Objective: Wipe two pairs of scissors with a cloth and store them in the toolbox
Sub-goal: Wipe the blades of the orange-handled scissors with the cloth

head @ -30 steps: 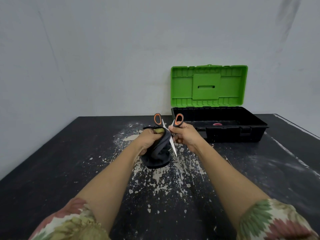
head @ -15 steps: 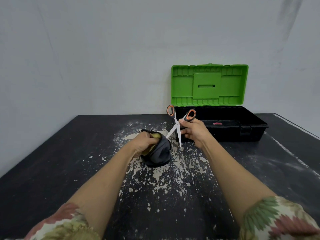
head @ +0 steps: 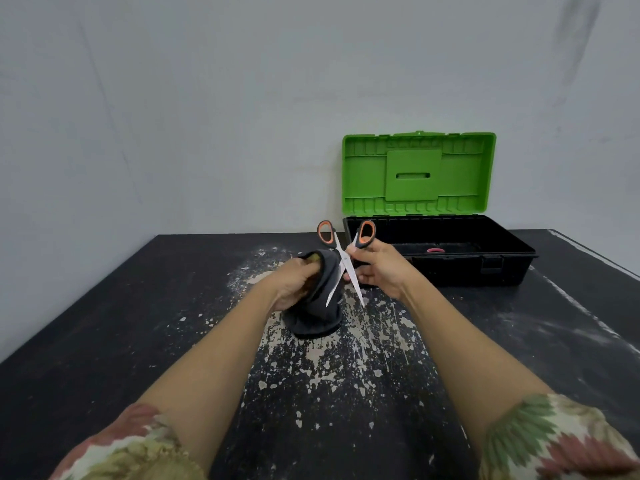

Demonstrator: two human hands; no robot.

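Observation:
My right hand [head: 379,271] grips a pair of scissors [head: 343,261] with black and orange handles, handles up, blades spread and pointing down. My left hand [head: 294,280] holds a dark grey cloth [head: 317,306] bunched around one blade; the cloth's lower end rests on the table. Behind them stands the toolbox [head: 485,258], black with its green lid [head: 417,174] raised. A small red and pink object [head: 434,250] lies inside the box; most of it is hidden by the front wall.
The black table [head: 104,341] has worn, pale flaked patches across its middle under my hands. A plain grey wall stands close behind the table and the toolbox. The table's right edge runs just past the toolbox.
My right hand brought the scissors back left and down to the cloth, after lifting them away toward the toolbox half a second ago. One blade is against the cloth again.

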